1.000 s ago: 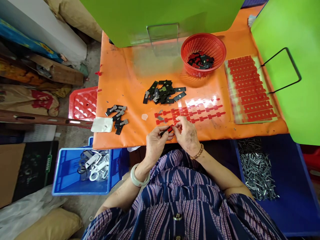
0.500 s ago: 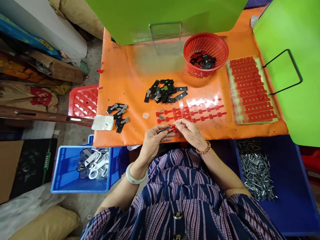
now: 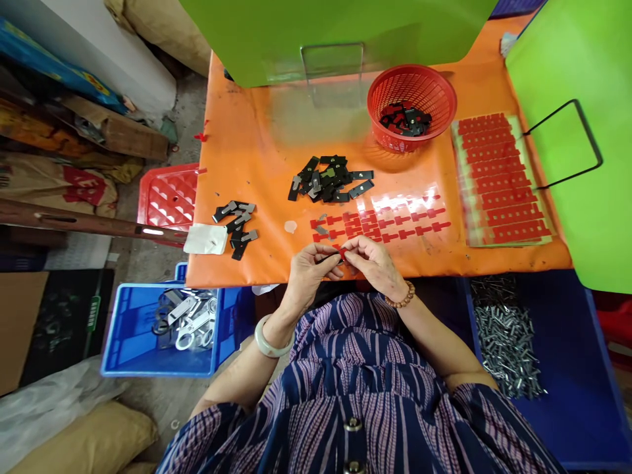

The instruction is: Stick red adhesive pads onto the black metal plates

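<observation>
At lower centre of the frame, the left hand [image 3: 309,271] and right hand [image 3: 372,262] pinch a small black piece with red sticker [image 3: 340,253]. Some finished pieces fill the basket [image 3: 412,105] (upper right); a black pile [image 3: 328,179] and red stickers [image 3: 390,220] remain on the desk [image 3: 247,151].

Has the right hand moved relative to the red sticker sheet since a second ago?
Barely: the right hand stays just below the sticker sheet, pinching the small red piece with the left hand.

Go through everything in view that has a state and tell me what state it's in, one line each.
left hand: pinching a small black piece
right hand: pinching a red sticker against that piece
red basket: upright, partly filled with black-and-red pieces
sticker sheet: flat, partly peeled
blue bin: open, holding metal parts
</observation>
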Tool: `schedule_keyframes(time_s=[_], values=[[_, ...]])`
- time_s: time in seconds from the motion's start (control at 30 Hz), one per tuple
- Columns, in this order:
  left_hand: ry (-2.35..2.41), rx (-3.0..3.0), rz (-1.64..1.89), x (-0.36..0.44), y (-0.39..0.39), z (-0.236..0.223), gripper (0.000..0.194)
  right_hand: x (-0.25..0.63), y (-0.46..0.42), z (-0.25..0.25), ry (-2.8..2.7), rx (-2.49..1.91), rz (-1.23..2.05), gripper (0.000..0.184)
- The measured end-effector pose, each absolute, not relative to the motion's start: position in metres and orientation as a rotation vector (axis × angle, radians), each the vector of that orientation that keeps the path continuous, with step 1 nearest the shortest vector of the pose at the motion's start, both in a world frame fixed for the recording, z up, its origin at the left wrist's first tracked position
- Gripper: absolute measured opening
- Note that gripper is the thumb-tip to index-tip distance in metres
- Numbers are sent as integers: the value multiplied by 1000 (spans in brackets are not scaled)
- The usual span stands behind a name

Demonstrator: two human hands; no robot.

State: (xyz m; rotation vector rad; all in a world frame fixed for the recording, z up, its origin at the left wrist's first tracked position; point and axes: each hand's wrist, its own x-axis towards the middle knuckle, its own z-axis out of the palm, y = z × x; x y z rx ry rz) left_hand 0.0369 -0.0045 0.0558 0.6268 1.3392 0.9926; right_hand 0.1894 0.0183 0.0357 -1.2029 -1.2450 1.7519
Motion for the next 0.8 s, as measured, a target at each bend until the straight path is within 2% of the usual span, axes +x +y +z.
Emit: schedule_keyframes(time_s=[0.3, 0.6, 0.8], values=[[1279, 568, 955, 33, -3, 64, 33, 194, 23, 35, -1184, -1137, 1855, 16], [1257, 634, 956, 34, -3, 68, 31, 188, 24, 36, -1254, -1184, 1749, 23], [1190, 616, 920, 31, -3, 72, 33, 193, 26, 35, -1171, -1166, 1829, 21]])
